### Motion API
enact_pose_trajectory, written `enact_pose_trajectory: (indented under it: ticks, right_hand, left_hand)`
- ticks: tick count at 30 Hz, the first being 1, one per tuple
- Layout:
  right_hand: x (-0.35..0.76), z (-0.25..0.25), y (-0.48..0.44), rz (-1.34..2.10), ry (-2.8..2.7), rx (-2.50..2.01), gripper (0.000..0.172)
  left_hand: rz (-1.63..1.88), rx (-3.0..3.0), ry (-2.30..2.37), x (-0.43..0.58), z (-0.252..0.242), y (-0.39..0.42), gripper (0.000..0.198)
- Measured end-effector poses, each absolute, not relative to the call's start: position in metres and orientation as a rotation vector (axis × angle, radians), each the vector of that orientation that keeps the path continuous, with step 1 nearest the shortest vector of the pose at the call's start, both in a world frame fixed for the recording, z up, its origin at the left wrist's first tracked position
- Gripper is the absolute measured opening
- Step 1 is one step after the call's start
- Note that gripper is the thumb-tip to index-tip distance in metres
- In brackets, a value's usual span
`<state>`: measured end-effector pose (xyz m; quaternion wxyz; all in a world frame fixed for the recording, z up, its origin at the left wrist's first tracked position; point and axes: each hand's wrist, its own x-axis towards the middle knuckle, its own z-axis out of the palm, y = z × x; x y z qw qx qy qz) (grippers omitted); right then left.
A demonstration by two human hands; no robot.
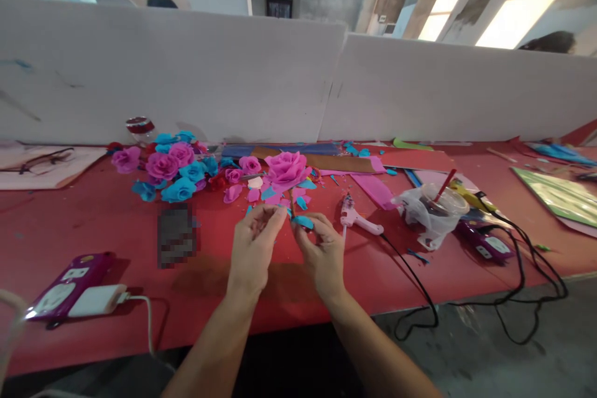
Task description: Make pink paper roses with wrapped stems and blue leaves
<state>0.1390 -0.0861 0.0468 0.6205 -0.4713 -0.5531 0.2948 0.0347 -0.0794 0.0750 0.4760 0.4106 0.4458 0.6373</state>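
A large pink paper flower (286,171) on a thin brown stem (292,202) stands upright between my two hands. My right hand (321,255) is closed round the lower stem, with a curved blue paper piece (304,222) at its fingertips. On the other side of the stem, my left hand (254,245) is pinched, thumb against fingers; what lies in the pinch is too small to make out. Loose pink and blue paper petals (270,194) lie on the table behind the flower.
Finished paper flowers (175,168) are heaped at the left. A pink glue gun (359,219) lies right of my hands, its cord trailing forward. Further right are a bagged plastic cup (433,205) and a purple power strip (485,241). Another power strip (60,289) sits front left.
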Motion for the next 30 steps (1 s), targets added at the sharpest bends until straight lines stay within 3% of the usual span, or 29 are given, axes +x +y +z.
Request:
enact_pose_trajectory:
  ticks: [11,20,30]
  right_hand:
    - [0.135,0.046,-0.089,0.904,-1.187,-1.034,0.008]
    - [0.136,0.045,-0.091,0.847,-1.27,-1.079,0.008]
    - [0.132,0.047,-0.095,0.658,-1.381,-1.066,0.012]
  left_hand:
    - [1.489,0.465,0.826,0.036,0.061,-0.085,0.011]
    - [1.54,0.855,1.116,0.03,0.046,-0.092,0.02]
    - [1.481,0.569,0.82,0.03,0.043,-0.086,0.014]
